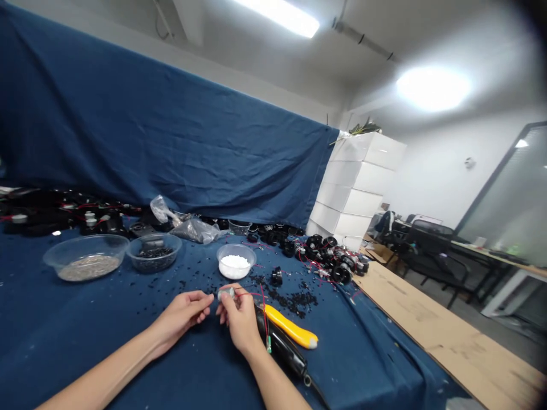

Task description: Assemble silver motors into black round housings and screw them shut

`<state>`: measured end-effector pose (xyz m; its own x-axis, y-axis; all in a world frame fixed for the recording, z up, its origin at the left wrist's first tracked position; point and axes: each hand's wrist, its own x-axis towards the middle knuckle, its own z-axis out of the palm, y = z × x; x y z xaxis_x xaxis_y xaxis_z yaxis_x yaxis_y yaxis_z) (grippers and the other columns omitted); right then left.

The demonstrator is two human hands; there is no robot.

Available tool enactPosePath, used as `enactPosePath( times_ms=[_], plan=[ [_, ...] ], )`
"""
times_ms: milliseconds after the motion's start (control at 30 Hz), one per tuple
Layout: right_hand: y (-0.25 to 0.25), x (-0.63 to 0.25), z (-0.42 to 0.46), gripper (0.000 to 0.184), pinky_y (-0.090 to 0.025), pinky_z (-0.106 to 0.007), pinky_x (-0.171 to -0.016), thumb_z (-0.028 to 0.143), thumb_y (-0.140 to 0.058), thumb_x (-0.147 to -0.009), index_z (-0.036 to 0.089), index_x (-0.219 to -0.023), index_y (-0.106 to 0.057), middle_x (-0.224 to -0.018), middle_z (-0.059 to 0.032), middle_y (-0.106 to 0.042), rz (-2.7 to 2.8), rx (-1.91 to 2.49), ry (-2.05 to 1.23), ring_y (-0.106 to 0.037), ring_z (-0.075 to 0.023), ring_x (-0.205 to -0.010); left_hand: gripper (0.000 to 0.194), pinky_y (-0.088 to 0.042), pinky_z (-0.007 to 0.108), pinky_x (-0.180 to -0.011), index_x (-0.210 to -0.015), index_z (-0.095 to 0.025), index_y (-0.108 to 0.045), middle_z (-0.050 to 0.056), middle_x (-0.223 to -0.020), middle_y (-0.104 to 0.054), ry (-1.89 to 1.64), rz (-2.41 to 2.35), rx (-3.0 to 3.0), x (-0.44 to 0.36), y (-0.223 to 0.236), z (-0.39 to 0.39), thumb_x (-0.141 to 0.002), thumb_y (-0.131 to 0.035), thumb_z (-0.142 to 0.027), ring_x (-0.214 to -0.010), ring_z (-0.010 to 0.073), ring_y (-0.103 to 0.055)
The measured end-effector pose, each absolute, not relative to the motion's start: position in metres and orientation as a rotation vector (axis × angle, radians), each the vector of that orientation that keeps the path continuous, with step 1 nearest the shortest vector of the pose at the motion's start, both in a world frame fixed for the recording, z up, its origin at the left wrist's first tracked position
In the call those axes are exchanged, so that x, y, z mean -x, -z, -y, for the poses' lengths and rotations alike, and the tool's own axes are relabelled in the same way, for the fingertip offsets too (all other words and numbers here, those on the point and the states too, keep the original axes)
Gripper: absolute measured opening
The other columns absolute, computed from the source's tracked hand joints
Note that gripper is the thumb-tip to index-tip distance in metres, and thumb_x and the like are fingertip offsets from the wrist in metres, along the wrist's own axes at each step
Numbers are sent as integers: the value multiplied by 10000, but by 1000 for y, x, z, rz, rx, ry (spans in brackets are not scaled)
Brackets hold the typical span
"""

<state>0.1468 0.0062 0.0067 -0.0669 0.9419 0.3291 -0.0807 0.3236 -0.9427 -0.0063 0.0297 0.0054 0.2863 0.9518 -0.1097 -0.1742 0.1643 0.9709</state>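
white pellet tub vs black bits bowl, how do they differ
The clear tub of white pellets holds pale granules, while the clear bowl of black pieces holds dark, irregular bits. The bowl looks wider than the tub. The tub stands nearer the right hand, while the bowl sits further left. Both are round, clear containers standing on the blue cloth.

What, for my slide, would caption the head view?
Right hand holds a small silver cylinder trailing thin red wire beside the left hand, above navy cloth, near a clear bowl of white granules.
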Motion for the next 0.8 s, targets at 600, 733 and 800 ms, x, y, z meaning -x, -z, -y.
enactPosePath(
  times_ms=[600,733,800],
  plan=[
    [-2,-137,-3,294,-338,-178,-450,414,-562,-894,132,-977,-579,-643,16,-562,1411,786,-1147,-455,-71,-475,577,-212,231,-470,-588,-161,-508,-73,-451,-429,-1024,-1048,-1260,4,-14,-24,-674,-627,-718,-449,82,-302],
    [-2,-138,-3,294,-338,-181,-456,418,-556,-898,133,-968,-576,-638,19,-551,1408,791,-1129,-448,-73,-481,573,-218,224,-463,-588,-166,-493,-74,-451,-424,-1033,-1050,-1249,4,-12,-23,-675,-627,-716,-449,82,-305],
    [-2,-138,-2,297,-340,-182,-458,419,-555,-898,132,-967,-577,-636,20,-548,1424,800,-1118,-446,-75,-483,566,-222,220,-460,-587,-166,-489,-76,-449,-417,-1038,-1041,-1242,4,-11,-23,-684,-627,-707,-448,80,-304]
  ],
)
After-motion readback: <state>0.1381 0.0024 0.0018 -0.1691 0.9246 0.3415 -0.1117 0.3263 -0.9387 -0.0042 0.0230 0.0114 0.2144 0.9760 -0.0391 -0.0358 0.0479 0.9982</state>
